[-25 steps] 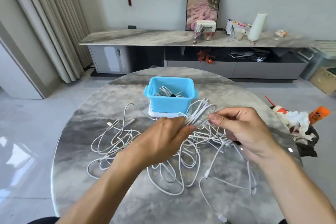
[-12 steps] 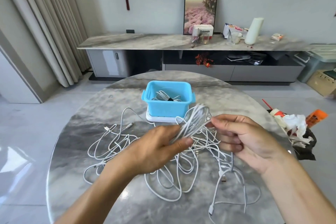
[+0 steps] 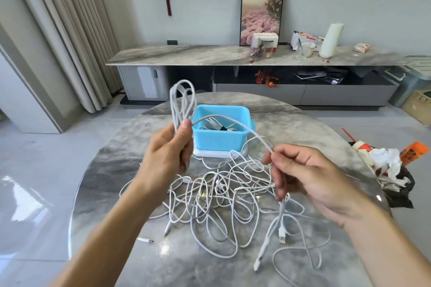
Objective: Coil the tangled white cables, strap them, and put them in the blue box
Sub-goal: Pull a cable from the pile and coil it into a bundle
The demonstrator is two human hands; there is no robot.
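Observation:
My left hand [image 3: 166,151] grips a partly coiled white cable [image 3: 183,102], its loops standing up above my fist. The cable's free run arcs right in front of the blue box [image 3: 220,138] to my right hand [image 3: 300,170], which pinches it between thumb and fingers; its end hangs down below that hand. A tangle of white cables [image 3: 224,196] lies on the round marble table [image 3: 112,170] beneath both hands. The blue box stands on a white lid at the table's far side and holds a strapped cable bundle [image 3: 218,126].
Loose cable plugs [image 3: 145,240] lie near the table's front left. A dark bag with crumpled paper and an orange item [image 3: 391,165] sits right of the table. A long marble sideboard [image 3: 210,53] with a framed picture runs along the far wall.
My left hand has lifted the coil up and to the left. My right hand has drawn apart to the right, stretching a length of cable between the hands.

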